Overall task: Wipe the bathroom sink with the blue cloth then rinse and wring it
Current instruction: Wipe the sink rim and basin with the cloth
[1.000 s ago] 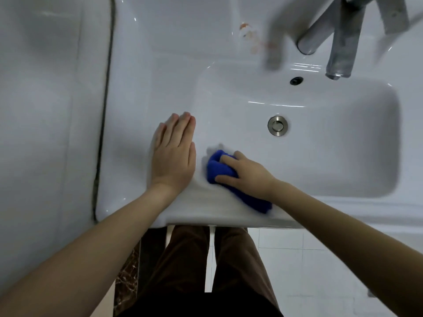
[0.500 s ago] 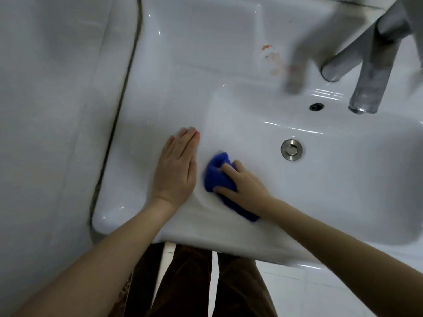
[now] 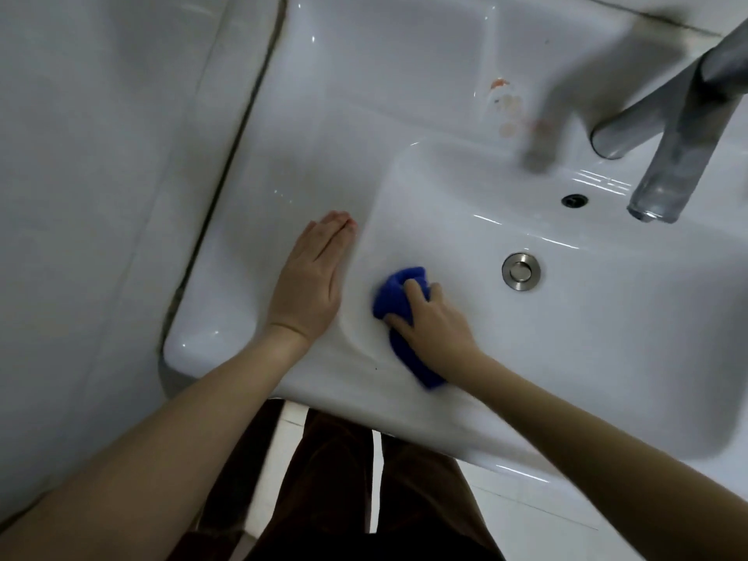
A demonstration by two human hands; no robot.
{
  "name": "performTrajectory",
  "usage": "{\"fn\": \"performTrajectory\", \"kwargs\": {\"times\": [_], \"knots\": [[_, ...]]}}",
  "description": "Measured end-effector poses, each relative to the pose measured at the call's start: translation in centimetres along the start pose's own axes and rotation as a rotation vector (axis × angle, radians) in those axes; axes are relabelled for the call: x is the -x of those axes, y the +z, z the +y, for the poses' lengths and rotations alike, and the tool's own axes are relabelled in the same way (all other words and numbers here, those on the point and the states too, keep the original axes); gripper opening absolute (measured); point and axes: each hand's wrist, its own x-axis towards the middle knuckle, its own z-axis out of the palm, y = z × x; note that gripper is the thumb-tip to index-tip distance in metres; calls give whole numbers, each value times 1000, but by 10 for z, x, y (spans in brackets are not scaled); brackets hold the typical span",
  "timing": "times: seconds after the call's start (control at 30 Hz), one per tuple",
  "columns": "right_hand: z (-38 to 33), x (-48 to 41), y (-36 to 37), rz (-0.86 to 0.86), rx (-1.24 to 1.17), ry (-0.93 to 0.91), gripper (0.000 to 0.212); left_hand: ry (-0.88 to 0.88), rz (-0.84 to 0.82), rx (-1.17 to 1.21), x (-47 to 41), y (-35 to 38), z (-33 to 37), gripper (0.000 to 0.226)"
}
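Two bare hands work at a white bathroom sink (image 3: pixel 307 115) seen from above. The right hand (image 3: pixel 431 319) has its fingers (image 3: pixel 413 291) clenched around a bunched blue cloth (image 3: pixel 390 297), pressing it against the near-left inner wall of the basin; one end of the cloth bulges out past the fingertips, and the other end trails out from under the wrist toward the front rim. The left hand (image 3: pixel 309 283) lies flat and released on the rim, grasping nothing, its fingers together and pointing away from the person, just left of the cloth and apart from it. Beyond the right hand's fingers and a little to their right sits the round metal drain plug (image 3: pixel 521 272) in the basin floor, well clear of the cloth. Farther off in the same direction are the small dark overflow hole (image 3: pixel 574 200) and the grey metal tap (image 3: pixel 672 155), whose spout hangs over the back of the basin. Some reddish stains (image 3: pixel 504 99) mark the flat ledge far beyond the fingers. A grey tiled wall (image 3: pixel 101 176) runs left of the left hand, and dark brown trousers (image 3: pixel 356 487) show below the front rim.
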Motion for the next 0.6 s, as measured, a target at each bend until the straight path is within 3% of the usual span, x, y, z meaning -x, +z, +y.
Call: {"fn": "performTrajectory", "kwargs": {"times": [0.13, 0.23, 0.4, 0.5, 0.6], "knots": [[75, -11, -2, 253, 223, 156, 46, 16, 7, -4, -1, 0, -1, 47], [53, -33, 4, 448, 57, 311, 44, 22, 0, -25, -1, 2, -2, 47], [-58, -60, 10, 513, -501, 143, 40, 3, -7, -55, 0, 3, -1, 45], [-38, -101, -8, 660, -525, 158, 44, 15, -3, -53, 2, 4, -2, 47], [17, -127, -22, 557, -446, 131, 43, 30, 5, -56, 3, 5, -4, 48]]}}
